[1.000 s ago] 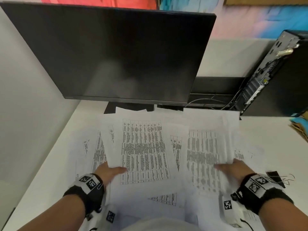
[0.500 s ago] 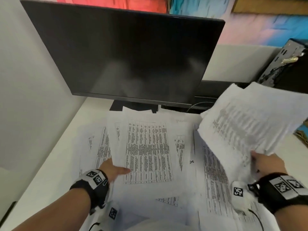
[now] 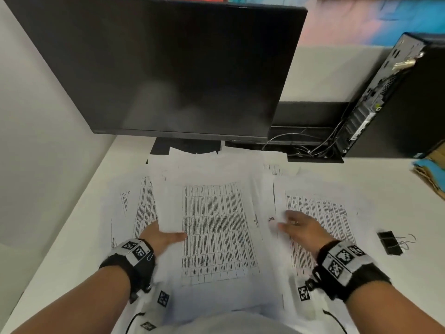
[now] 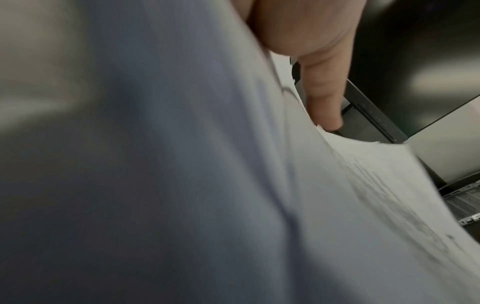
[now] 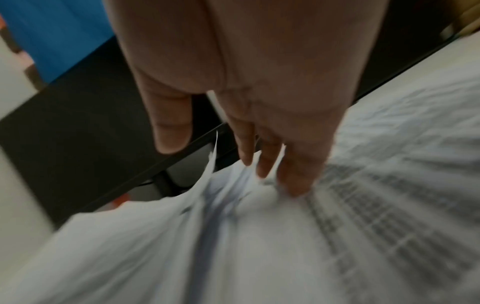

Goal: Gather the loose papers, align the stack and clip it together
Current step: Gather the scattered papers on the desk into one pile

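Note:
Loose printed papers (image 3: pixel 216 227) lie fanned over the white desk (image 3: pixel 385 194). My left hand (image 3: pixel 168 236) pinches the left edge of the middle pile, thumb on top and fingers hidden beneath. The left wrist view shows that thumb (image 4: pixel 322 98) over the lifted paper edge (image 4: pixel 363 205). On the right-hand sheets (image 3: pixel 320 213) my right hand (image 3: pixel 292 224) lies flat, fingers straight and spread. In the blurred right wrist view the fingers (image 5: pixel 275 148) press on the printed page (image 5: pixel 376 205). A black binder clip (image 3: pixel 390 242) lies on the desk to the right of that hand, untouched.
A large dark monitor (image 3: pixel 168 68) stands just behind the papers, its base partly under them. A black computer tower (image 3: pixel 397 104) with cables (image 3: pixel 301 143) sits at the back right. Blue and brown things (image 3: pixel 431 172) lie at the right edge. A wall closes the left side.
Half a second ago my right hand held a sheaf of papers raised at the right. That sheaf is down now and the hand lies flat on the sheets. The left hand has stayed put.

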{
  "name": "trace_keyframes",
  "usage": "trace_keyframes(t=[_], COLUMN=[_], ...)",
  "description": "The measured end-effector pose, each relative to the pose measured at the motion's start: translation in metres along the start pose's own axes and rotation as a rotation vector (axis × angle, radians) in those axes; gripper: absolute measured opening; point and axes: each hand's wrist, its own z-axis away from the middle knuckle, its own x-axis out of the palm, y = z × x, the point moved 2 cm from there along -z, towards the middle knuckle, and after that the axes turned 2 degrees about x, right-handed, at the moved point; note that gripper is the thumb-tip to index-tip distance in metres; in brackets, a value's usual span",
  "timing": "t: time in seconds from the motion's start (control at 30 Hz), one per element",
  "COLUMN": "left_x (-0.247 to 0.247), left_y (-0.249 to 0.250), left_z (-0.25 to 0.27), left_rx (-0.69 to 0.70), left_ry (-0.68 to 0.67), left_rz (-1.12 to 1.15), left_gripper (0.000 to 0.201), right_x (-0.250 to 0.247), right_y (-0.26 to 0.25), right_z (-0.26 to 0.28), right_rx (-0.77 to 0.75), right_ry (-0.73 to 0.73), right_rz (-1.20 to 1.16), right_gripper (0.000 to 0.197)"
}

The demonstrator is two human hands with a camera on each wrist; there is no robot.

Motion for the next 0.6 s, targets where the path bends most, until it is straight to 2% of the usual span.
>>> trace_keyframes(t=[0.07,0.1,0.17,0.23,0.3,0.4,0.5,0.6], left_x=[-0.002,-0.002,-0.001,0.000,0.002,0.003,0.002,0.003], left_y=[0.023,0.029,0.038,0.040,0.039,0.039,0.040,0.036], left_z=[0.027,0.034,0.044,0.045,0.042,0.039,0.041,0.036], left_rx=[-0.008,-0.013,-0.031,-0.038,-0.047,-0.049,-0.070,-0.083], left_ry=[0.006,0.020,0.036,0.055,0.060,0.066,0.074,0.084], left_rz=[-0.020,-0.025,-0.028,-0.050,-0.052,-0.053,-0.057,-0.065], left_gripper=[0.135,0.131,0.120,0.133,0.134,0.141,0.128,0.115], right_x=[-0.035,-0.050,-0.066,-0.067,-0.062,-0.058,-0.055,-0.051], right_y=[0.013,0.022,0.042,0.052,0.054,0.046,0.037,0.034], right_z=[-0.003,-0.002,-0.002,-0.003,-0.007,-0.010,-0.009,-0.010], right_rx=[0.199,0.342,0.538,0.550,0.508,0.501,0.527,0.578], right_ry=[0.284,0.360,0.394,0.400,0.390,0.329,0.222,0.219], right_rz=[0.239,0.384,0.454,0.431,0.362,0.319,0.421,0.520], right_gripper=[0.066,0.070,0.085,0.098,0.104,0.092,0.077,0.092])
